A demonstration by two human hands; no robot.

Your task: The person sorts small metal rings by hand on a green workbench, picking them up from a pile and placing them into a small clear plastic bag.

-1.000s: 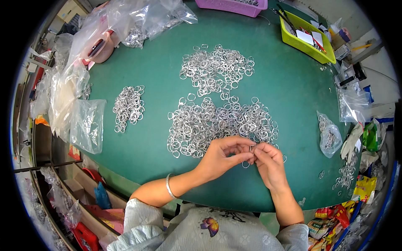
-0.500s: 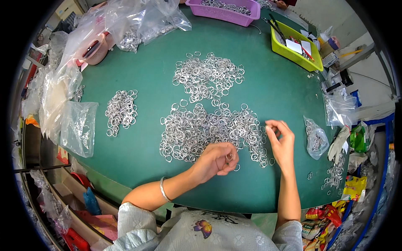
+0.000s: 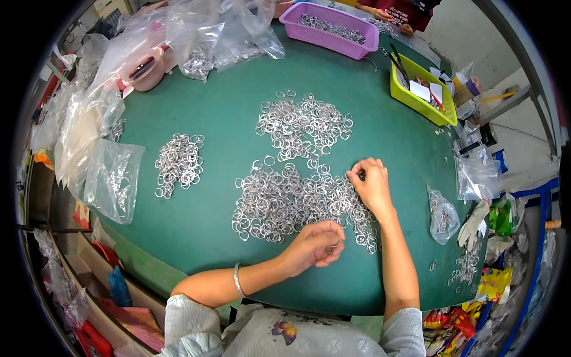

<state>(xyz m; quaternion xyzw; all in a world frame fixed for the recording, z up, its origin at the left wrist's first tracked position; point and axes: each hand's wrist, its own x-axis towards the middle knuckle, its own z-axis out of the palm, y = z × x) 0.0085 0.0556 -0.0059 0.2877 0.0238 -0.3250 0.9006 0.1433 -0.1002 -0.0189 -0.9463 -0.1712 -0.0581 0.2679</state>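
A wide heap of silvery metal rings (image 3: 279, 199) lies on the green tabletop in front of me. My left hand (image 3: 315, 247), with a bangle on its wrist, hovers at the heap's near edge, its fingers curled in a pinch around a metal ring (image 3: 337, 242). My right hand (image 3: 370, 181) is over the heap's far right corner. Thumb and index finger come together there at the rings; whatever is between them is too small to make out. Beyond this heap lies a second ring pile (image 3: 303, 125), and a smaller ring pile (image 3: 178, 163) sits to the left.
Clear plastic bags (image 3: 113, 178) cover the left side, near a pink bowl (image 3: 146, 71). At the back stand a purple basket (image 3: 330, 35) of rings and a yellow-green basket (image 3: 416, 104) with tools. On the right lie a small bag of rings (image 3: 443, 220) and a glove (image 3: 474, 223). A co-worker's hands (image 3: 395, 21) show beyond.
My right hand has moved left and away from me, from beside the heap to its far right corner. My left hand keeps its pinch. The view has tilted up, showing more of the co-worker.
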